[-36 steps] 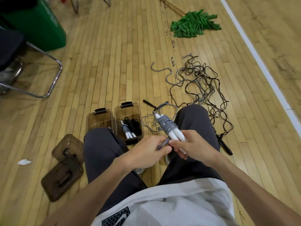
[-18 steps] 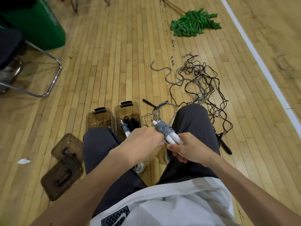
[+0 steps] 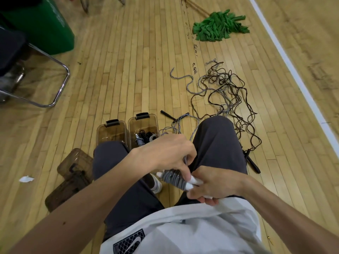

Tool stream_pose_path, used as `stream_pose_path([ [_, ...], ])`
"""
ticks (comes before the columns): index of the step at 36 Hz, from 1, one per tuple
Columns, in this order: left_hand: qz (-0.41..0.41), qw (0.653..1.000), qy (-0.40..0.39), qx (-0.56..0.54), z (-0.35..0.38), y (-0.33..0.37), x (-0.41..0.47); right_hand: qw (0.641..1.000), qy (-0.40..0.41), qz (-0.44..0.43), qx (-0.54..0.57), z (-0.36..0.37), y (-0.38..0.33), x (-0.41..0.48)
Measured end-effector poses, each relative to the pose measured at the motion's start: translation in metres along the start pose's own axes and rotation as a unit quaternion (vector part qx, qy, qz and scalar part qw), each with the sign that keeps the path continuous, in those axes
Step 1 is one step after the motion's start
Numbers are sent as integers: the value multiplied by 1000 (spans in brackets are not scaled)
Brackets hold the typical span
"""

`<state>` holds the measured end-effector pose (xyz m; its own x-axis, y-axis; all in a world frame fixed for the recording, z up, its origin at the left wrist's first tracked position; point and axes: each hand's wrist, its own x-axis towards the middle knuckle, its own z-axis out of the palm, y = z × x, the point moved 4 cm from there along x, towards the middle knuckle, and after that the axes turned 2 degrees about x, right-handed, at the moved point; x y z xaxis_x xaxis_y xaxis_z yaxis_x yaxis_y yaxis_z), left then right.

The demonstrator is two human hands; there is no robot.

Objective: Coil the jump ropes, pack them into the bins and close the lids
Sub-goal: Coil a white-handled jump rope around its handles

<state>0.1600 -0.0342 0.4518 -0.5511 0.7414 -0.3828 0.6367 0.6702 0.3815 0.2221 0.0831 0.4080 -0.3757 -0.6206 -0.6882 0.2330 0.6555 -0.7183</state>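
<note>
I sit above two open brown bins on the wood floor. The left bin (image 3: 111,132) holds nothing I can see; the right bin (image 3: 143,125) holds coiled ropes. My right hand (image 3: 214,184) grips the white handles of a grey jump rope (image 3: 172,177), its cord wound round them. My left hand (image 3: 165,153) pinches the cord's loose end just above the winding. A tangle of black and grey ropes (image 3: 225,92) lies on the floor beyond my right knee. Two brown lids (image 3: 71,176) lie to the left.
A metal chair frame (image 3: 60,81) and a green bin (image 3: 45,24) stand at the far left. A green mop head (image 3: 220,27) lies at the back. A white floor line (image 3: 293,70) runs along the right. A paper scrap (image 3: 26,179) lies left.
Both hands have drawn the wound rope down toward my lap, and its tip now points left. My left hand has come over the top of the winding.
</note>
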Motion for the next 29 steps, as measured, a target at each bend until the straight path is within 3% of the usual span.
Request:
stream_pose_path([
  [3, -3, 999, -15, -46, 3, -2, 0, 1000, -14, -13, 0, 3, 0, -1],
  [6, -9, 986, -23, -166, 4, -7, -2, 999, -31, -32, 17, 1, -1, -5],
  [14, 26, 889, -80, -449, 19, -15, -7, 990, -62, -103, 73, 2, -13, -12],
  [17, 15, 845, -50, -531, 25, -15, -9, 986, -33, -135, 90, -1, -17, -16],
  [22, -15, 813, 20, -581, 46, -20, -8, 972, 20, -171, 160, -5, -18, -17],
  [25, -73, 785, 71, -611, 57, -30, -14, 961, 56, -178, 203, -9, -15, -14],
  [29, -165, 743, 104, -641, 63, -26, -17, 949, 45, -189, 248, -10, -14, -12],
])
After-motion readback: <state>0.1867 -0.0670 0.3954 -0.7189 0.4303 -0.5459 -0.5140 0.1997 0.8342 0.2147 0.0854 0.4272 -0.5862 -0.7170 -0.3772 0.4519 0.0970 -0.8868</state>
